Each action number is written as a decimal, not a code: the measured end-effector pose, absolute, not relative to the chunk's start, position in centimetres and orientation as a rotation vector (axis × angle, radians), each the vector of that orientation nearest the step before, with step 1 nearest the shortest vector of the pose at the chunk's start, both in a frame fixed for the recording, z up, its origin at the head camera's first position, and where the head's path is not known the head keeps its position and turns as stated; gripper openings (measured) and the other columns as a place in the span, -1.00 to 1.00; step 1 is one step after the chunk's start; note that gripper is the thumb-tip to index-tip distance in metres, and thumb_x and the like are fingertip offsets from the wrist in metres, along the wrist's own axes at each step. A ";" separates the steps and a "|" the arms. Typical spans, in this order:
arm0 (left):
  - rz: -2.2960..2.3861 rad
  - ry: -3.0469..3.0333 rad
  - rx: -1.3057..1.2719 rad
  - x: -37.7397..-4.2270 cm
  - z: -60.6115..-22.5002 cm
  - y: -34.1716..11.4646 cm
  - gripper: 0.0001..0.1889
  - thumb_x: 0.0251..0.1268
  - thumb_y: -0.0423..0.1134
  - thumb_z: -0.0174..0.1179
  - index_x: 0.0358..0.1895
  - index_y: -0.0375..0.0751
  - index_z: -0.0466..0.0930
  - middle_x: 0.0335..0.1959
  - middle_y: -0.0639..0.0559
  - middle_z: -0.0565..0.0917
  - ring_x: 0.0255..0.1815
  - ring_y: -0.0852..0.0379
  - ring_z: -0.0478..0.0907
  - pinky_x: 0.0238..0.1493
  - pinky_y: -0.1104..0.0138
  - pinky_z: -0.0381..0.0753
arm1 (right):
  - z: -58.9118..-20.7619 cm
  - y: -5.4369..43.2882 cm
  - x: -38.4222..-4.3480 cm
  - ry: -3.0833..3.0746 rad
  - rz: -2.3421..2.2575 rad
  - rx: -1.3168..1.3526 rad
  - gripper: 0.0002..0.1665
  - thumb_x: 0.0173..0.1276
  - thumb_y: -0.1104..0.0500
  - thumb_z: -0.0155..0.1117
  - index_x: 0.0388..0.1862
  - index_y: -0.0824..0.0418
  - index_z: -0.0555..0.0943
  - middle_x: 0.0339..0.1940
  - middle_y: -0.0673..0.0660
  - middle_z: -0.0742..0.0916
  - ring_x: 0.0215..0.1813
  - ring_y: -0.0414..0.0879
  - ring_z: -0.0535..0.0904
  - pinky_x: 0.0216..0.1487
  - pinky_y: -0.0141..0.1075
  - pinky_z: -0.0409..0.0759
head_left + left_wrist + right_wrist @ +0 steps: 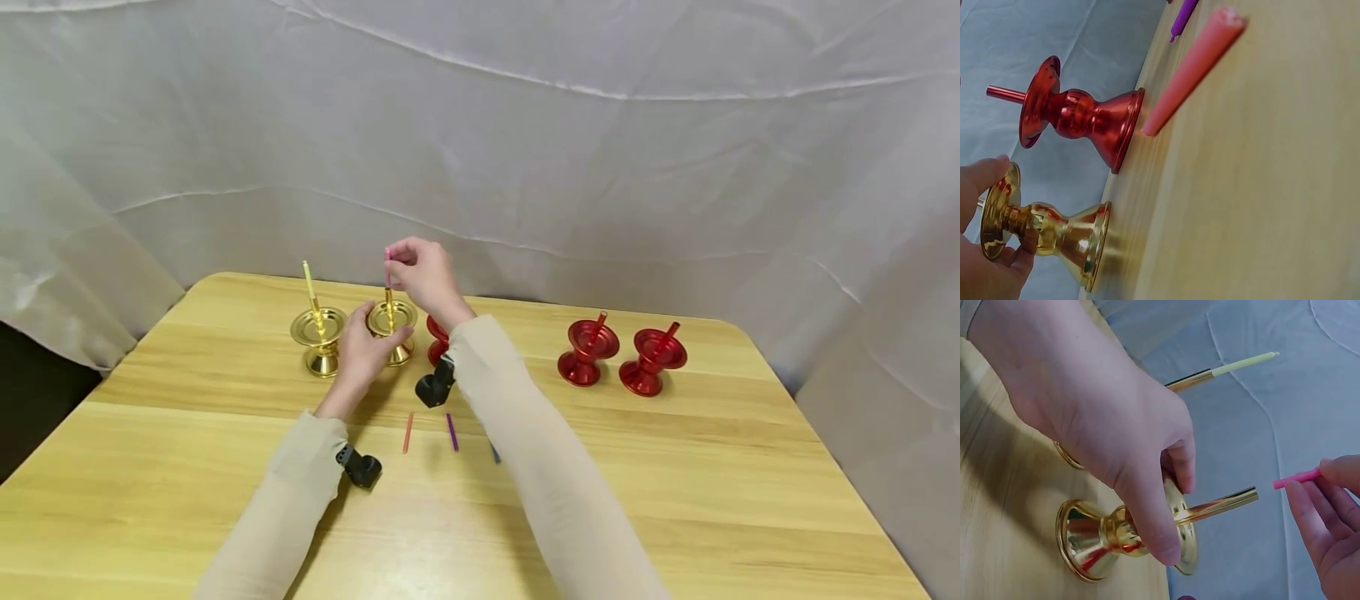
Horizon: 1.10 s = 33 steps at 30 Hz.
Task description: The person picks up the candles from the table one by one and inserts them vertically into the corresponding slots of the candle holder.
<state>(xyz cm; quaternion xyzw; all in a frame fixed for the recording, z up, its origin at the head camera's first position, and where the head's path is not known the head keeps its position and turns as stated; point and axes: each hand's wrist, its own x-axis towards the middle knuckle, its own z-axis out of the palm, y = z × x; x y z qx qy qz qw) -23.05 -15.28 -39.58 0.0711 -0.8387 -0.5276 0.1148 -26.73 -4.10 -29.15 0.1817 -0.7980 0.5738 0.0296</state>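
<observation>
My left hand (363, 348) grips a gold candle holder (1047, 228) around its dish and stem, thumb at the dish rim. The holder's base stands on the table. My right hand (429, 277) pinches a thin pink candle (1297, 479) between thumb and fingers. In the right wrist view the candle's lower end is just off the mouth of the holder's upright gold tube (1219, 505), with a small gap between them. To the left stands another gold candle holder (318, 327) with a pale yellow candle (308, 280) upright in its tube.
A red candle holder (1079, 115) stands right of the gripped one, partly behind my right arm. Farther right are two more red holders (587, 350) (651, 358). Salmon (408, 432), purple (452, 432) and blue (496, 453) candles lie nearer on the table. A pale curtain (525, 183) hangs behind.
</observation>
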 end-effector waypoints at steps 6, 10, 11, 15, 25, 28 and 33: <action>-1.534 -2.476 0.209 -22.9 -39.9 -15.3 -0.14 0.15 -0.09 0.38 0.40 -0.46 0.16 0.35 -0.39 0.28 0.36 -0.25 0.22 0.35 0.02 0.22 | -30.5 -4.3 -26.9 -2.548 1.669 0.578 -0.89 0.36 0.36 0.23 -0.17 0.32 0.65 -0.30 0.16 0.73 -0.25 -0.03 0.67 -0.32 -0.48 0.63; -1.533 -2.480 0.201 -22.9 -40.1 -15.2 -0.13 0.15 -0.07 0.37 0.41 -0.45 0.15 0.36 -0.39 0.27 0.37 -0.25 0.20 0.35 0.01 0.22 | -31.0 -4.4 -26.9 -2.574 1.630 0.572 -0.89 0.37 0.35 0.23 -0.16 0.32 0.65 -0.29 0.13 0.73 -0.21 -0.02 0.68 -0.33 -0.48 0.62; -1.532 -2.478 0.201 -22.9 -40.1 -15.3 -0.13 0.15 -0.07 0.37 0.41 -0.45 0.15 0.36 -0.39 0.27 0.37 -0.25 0.20 0.35 0.01 0.22 | -31.1 -4.4 -27.0 -2.574 1.626 0.568 -0.88 0.37 0.35 0.23 -0.16 0.32 0.65 -0.29 0.12 0.73 -0.20 -0.01 0.68 -0.33 -0.48 0.63; -1.531 -2.466 0.198 -23.0 -40.1 -15.3 -0.13 0.15 -0.07 0.37 0.41 -0.45 0.16 0.36 -0.39 0.27 0.36 -0.25 0.22 0.35 0.01 0.23 | -31.0 -4.6 -27.0 -2.581 1.616 0.543 -0.88 0.36 0.34 0.24 -0.15 0.32 0.65 -0.28 0.13 0.73 -0.22 -0.04 0.67 -0.33 -0.46 0.64; -1.531 -2.470 0.199 -23.2 -40.1 -15.4 -0.13 0.16 -0.07 0.37 0.41 -0.46 0.15 0.37 -0.39 0.26 0.37 -0.25 0.20 0.35 0.01 0.22 | -30.8 -4.7 -27.1 -2.626 1.545 0.562 -0.85 0.37 0.30 0.26 -0.12 0.31 0.65 -0.26 0.14 0.73 -0.17 0.05 0.68 -0.36 -0.46 0.62; -1.532 -2.472 0.194 -23.2 -40.1 -15.3 -0.14 0.16 -0.07 0.37 0.41 -0.46 0.15 0.37 -0.39 0.26 0.37 -0.25 0.20 0.35 0.01 0.22 | -30.7 -4.5 -27.3 -2.641 1.513 0.582 -0.85 0.36 0.31 0.25 -0.12 0.32 0.65 -0.27 0.14 0.74 -0.20 0.02 0.69 -0.36 -0.47 0.62; -1.538 -2.481 0.190 -23.2 -40.0 -15.0 -0.14 0.18 -0.09 0.36 0.42 -0.46 0.13 0.37 -0.39 0.26 0.37 -0.26 0.20 0.36 0.00 0.20 | -30.2 -4.0 -27.6 -2.709 1.393 0.641 -0.82 0.34 0.32 0.28 -0.10 0.33 0.67 -0.24 0.14 0.75 -0.21 -0.10 0.68 -0.32 -0.51 0.60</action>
